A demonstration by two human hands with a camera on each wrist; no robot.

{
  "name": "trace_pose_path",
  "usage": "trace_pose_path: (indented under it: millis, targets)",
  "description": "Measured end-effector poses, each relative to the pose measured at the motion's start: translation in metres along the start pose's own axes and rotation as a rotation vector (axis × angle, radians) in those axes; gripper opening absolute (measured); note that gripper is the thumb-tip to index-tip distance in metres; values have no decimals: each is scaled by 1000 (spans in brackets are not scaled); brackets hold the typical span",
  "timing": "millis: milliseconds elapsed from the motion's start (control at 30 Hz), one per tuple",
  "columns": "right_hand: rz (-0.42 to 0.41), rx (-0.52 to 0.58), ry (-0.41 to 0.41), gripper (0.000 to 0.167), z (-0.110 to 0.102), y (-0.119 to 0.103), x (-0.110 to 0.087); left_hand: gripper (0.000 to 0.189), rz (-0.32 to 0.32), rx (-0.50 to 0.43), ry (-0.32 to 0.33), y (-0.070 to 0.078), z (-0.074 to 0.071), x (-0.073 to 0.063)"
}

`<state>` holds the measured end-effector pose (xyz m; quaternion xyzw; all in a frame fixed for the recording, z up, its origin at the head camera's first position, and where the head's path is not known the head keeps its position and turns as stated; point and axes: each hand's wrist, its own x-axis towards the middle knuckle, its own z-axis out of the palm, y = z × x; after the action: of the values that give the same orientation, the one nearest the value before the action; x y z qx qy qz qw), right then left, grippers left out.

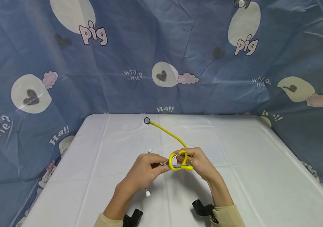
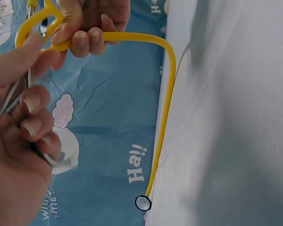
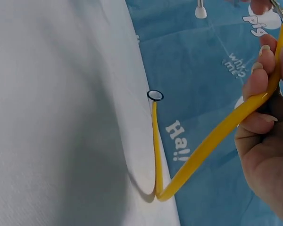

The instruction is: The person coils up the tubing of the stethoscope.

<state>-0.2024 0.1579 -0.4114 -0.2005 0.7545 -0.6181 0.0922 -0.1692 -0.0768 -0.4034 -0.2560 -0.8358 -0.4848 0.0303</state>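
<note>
Between the two hands is a stethoscope with yellow tubing [image 1: 169, 133], its upper part bent into a loop. My left hand [image 1: 144, 170] grips the metal ear tubes [image 2: 28, 79], thumb and fingers curled round them. White ear tips [image 1: 148, 193] stick out on either side of that hand. The right hand [image 1: 202, 162] holds the yellow tube beside the loop, its fingers curled round it, as the right wrist view shows. From there the tube runs down and away to the round chest piece [image 1: 147, 120], near the table's far edge.
A white cloth covers the table [image 1: 116, 138]. Behind and along the sides hangs a blue printed curtain [image 1: 138, 41]. Black wrist mounts [image 1: 202, 208] sit under both forearms.
</note>
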Motion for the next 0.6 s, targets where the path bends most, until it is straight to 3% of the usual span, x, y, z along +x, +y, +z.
trace_pose_path:
  millis: [333,500,600]
  targets:
    - [27,71,-5,21,11,3,4,20,-63,117,98,0,0,1]
    - [20,51,-17,26,16,5,4,7,-82,226,130,0,2,2]
    - [-3,25,-16,26,20,5,4,5,-110,244,150,1,4,3]
